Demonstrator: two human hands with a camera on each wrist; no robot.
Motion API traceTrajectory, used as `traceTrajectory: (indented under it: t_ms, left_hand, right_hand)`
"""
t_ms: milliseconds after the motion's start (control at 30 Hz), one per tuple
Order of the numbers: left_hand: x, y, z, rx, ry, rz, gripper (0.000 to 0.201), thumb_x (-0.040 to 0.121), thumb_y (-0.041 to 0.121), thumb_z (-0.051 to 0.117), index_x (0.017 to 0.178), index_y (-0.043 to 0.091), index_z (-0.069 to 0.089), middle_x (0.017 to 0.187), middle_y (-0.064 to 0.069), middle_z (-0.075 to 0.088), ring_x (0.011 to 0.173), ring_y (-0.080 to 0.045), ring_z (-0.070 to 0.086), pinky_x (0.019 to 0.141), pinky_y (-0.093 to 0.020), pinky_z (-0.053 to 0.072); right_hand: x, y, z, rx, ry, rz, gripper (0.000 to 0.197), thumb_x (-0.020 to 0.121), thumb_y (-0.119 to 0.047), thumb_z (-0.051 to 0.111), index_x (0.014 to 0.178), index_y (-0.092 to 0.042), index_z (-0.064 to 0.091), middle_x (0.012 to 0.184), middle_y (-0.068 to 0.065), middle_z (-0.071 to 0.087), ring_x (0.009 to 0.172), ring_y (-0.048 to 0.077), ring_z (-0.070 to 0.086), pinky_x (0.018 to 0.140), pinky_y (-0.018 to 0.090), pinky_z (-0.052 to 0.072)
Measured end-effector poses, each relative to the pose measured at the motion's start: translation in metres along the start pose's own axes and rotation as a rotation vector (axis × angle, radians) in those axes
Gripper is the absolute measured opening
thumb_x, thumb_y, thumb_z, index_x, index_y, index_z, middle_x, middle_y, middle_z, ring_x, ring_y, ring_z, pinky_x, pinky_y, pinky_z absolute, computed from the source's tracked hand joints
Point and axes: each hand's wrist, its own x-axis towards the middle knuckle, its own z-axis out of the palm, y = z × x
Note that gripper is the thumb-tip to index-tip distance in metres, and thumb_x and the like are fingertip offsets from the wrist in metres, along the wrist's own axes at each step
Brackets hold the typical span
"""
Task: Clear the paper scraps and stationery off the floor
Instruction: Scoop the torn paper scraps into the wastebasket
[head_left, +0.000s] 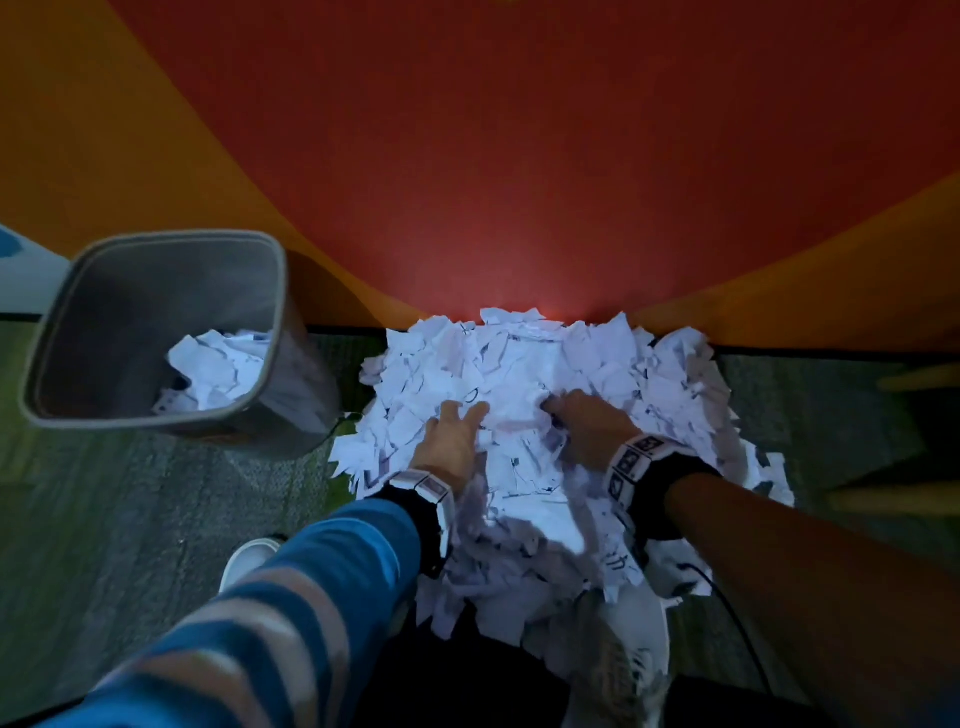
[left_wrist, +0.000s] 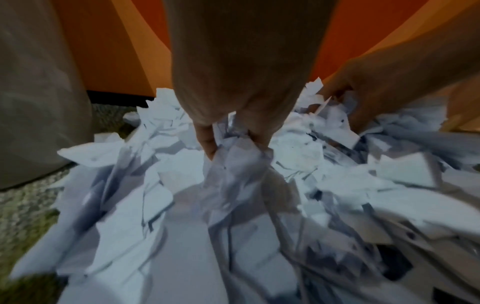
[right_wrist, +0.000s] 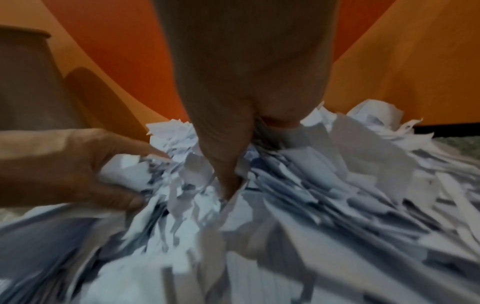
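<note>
**Both hands deep in floor-bound paper heap, bin waiting at left**

Hemmed in on the far side by an orange-and-red wall (head_left: 519, 156), with a dark baseboard (head_left: 343, 328) running along its foot. Open carpet (head_left: 130, 493) to the near left; bare strip of carpet also on the right. Black cable (head_left: 737, 618) trailing across the near right, beside a white shoe (head_left: 628, 660) half buried under paper.

Grey waste bin (head_left: 57, 332) standing at far left, just beside the heap, tilted in the wide-angle view; partly filled with torn white sheets (head_left: 213, 369) piled against its right wall.

Paper scraps (head_left: 597, 364) heaped on the floor at centre, reaching the baseboard: torn, crumpled white pieces, many with dark handwriting or print, edges ragged, spilling outward on all sides and toward the person's feet.

Left hand (head_left: 452, 441) in the middle of the heap, striped blue sleeve (head_left: 291, 587) behind it; grip curled into the paper, fingers (left_wrist: 207, 142) pinching a bunched wad. Right hand (head_left: 587, 426) just beside it, fingers (right_wrist: 228, 179) dug into the pile and closed on scraps. Marker bands on both wrists.
</note>
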Motion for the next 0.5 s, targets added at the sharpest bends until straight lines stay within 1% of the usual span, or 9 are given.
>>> traceTrajectory:
  t_ms: [67,100,167,233,267,333,367,433,500]
  left_hand:
    - [0.000,-0.001,-0.020,-0.058,-0.011,-0.007,0.058,0.086,0.001,0.061,0.138,0.024,0.051,0.136,-0.013,0.042,0.121,-0.037,0.053,0.102,-0.046,0.047]
    - [-0.001,0.000,-0.032,-0.088,-0.011,-0.012,0.052,0.084,0.000,0.063,0.131,0.020,0.058,0.131,-0.013,0.049,0.115,-0.035,0.058,0.100,-0.044,0.049]
    - [-0.004,0.004,-0.055,-0.093,0.025,-0.017,0.044,0.082,-0.007,0.063,0.120,0.015,0.069,0.123,-0.014,0.062,0.107,-0.032,0.065,0.095,-0.041,0.054]
    - [-0.012,0.011,-0.080,-0.067,0.078,-0.018,0.036,0.085,-0.009,0.057,0.108,0.012,0.075,0.114,-0.016,0.069,0.099,-0.030,0.069,0.091,-0.039,0.057]
    - [-0.017,0.015,-0.093,-0.068,0.099,-0.013,0.033,0.086,-0.008,0.057,0.104,0.012,0.076,0.110,-0.016,0.071,0.095,-0.029,0.071,0.088,-0.038,0.058]
    - [-0.028,0.022,-0.120,-0.082,0.129,0.009,0.029,0.088,-0.006,0.058,0.098,0.012,0.077,0.106,-0.014,0.072,0.088,-0.027,0.072,0.084,-0.038,0.060]
    - [-0.035,0.026,-0.133,-0.097,0.147,0.024,0.027,0.089,-0.005,0.057,0.096,0.012,0.078,0.105,-0.013,0.072,0.086,-0.027,0.071,0.083,-0.037,0.060]
    - [-0.050,0.033,-0.162,-0.110,0.183,0.062,0.026,0.091,-0.003,0.056,0.094,0.011,0.078,0.101,-0.011,0.074,0.079,-0.022,0.070,0.080,-0.029,0.059]
    - [-0.068,0.039,-0.191,-0.094,0.216,0.107,0.024,0.091,0.000,0.057,0.097,0.009,0.078,0.097,-0.008,0.075,0.077,-0.018,0.069,0.078,-0.020,0.056]
  right_hand:
    - [-0.001,-0.002,-0.018,0.027,0.047,0.019,0.045,0.084,-0.013,0.068,0.127,-0.019,0.059,0.122,0.011,0.060,0.106,0.031,0.061,0.079,0.033,0.049]
    - [-0.005,-0.002,-0.026,0.039,0.072,0.035,0.034,0.087,-0.015,0.063,0.121,-0.019,0.064,0.120,0.010,0.062,0.104,0.031,0.062,0.079,0.032,0.049]
    - [-0.013,-0.002,-0.043,0.089,0.105,0.059,0.029,0.090,-0.017,0.060,0.119,-0.021,0.064,0.122,0.009,0.059,0.107,0.031,0.060,0.087,0.034,0.048]
    - [-0.022,-0.004,-0.062,0.104,0.116,0.044,0.030,0.089,-0.011,0.060,0.116,-0.021,0.062,0.122,0.008,0.055,0.110,0.029,0.056,0.091,0.034,0.047]
    - [-0.027,-0.007,-0.074,0.110,0.127,0.021,0.029,0.086,-0.006,0.061,0.112,-0.019,0.064,0.121,0.008,0.056,0.110,0.029,0.057,0.091,0.033,0.048]
    - [-0.037,-0.014,-0.099,0.142,0.138,-0.031,0.027,0.083,0.000,0.063,0.105,-0.012,0.070,0.117,0.008,0.063,0.108,0.026,0.060,0.086,0.027,0.047]
    - [-0.045,-0.020,-0.113,0.139,0.146,-0.052,0.023,0.082,-0.001,0.066,0.102,-0.010,0.073,0.113,0.006,0.067,0.104,0.022,0.062,0.083,0.025,0.047]
    - [-0.062,-0.031,-0.137,0.128,0.199,-0.095,0.016,0.082,-0.012,0.071,0.096,-0.010,0.078,0.094,0.002,0.073,0.082,0.016,0.064,0.072,0.025,0.047]
    - [-0.078,-0.040,-0.157,0.164,0.273,-0.104,0.012,0.082,-0.018,0.074,0.092,-0.013,0.079,0.067,-0.006,0.066,0.057,0.006,0.054,0.065,0.023,0.045]
